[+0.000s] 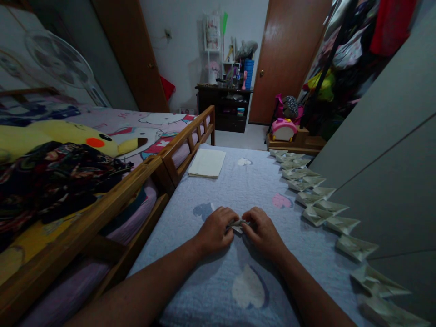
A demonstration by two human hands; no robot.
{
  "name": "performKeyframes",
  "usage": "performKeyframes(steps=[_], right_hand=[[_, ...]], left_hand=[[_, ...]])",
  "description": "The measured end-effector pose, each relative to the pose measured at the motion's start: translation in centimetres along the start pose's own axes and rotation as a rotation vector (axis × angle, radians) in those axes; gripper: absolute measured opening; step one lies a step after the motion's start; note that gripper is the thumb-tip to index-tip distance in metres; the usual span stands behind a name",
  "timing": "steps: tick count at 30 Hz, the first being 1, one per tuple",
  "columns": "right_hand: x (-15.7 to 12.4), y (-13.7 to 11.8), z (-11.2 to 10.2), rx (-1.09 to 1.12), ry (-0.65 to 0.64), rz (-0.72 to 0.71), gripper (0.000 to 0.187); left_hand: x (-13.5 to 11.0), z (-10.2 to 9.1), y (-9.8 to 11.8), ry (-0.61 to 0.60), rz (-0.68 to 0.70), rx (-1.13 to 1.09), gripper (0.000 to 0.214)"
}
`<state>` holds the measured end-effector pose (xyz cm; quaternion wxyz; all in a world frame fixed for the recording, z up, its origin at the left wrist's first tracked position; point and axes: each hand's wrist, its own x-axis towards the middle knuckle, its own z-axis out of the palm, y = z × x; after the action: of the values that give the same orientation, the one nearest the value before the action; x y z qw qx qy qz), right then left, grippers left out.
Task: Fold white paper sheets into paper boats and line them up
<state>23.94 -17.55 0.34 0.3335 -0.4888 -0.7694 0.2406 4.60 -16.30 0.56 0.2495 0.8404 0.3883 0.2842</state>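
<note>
My left hand (215, 229) and my right hand (261, 230) rest side by side on a pale blue quilt (211, 277). Between them they pinch a small folded piece of paper (238, 223), with the fingers of both hands curled over it. Most of that paper is hidden under the fingertips. A flat stack of white paper sheets (207, 162) lies farther away on the quilt, toward the left.
Several folded paper boats (316, 213) line the quilt's right edge along a grey wardrobe (384, 172). A wooden bed rail (150, 181) borders the left, with a yellow plush toy (68, 136) behind it. Doors, a dark shelf (225, 106) and toys stand at the back.
</note>
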Motion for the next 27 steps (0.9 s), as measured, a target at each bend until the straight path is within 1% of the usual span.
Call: performKeyframes(steps=[2,4,8,14,22,27], right_hand=[[0.06,-0.03,0.11,-0.014,-0.015,-0.011,0.007],[0.11,-0.07,0.17,-0.014,-0.025,-0.022,0.01],[0.11,-0.18,0.22,-0.002,-0.025,-0.033,0.01],[0.13,-0.53,0.42,0.019,-0.012,-0.037,0.008],[0.34,-0.81,0.94,-0.007,0.007,-0.01,0.013],[0.35,-0.98,0.72,-0.005,0.016,-0.021,0.013]], left_hand=[[-0.03,-0.12,0.16,-0.006,0.009,0.009,0.026],[-0.06,-0.21,0.31,0.002,-0.002,0.0,0.021],[-0.02,-0.27,0.41,0.061,-0.036,-0.027,0.01],[0.0,-0.05,0.26,0.113,-0.016,-0.037,0.012],[0.04,0.25,0.1,0.079,-0.062,-0.106,0.014],[0.07,0.13,0.09,0.072,-0.065,-0.152,0.013]])
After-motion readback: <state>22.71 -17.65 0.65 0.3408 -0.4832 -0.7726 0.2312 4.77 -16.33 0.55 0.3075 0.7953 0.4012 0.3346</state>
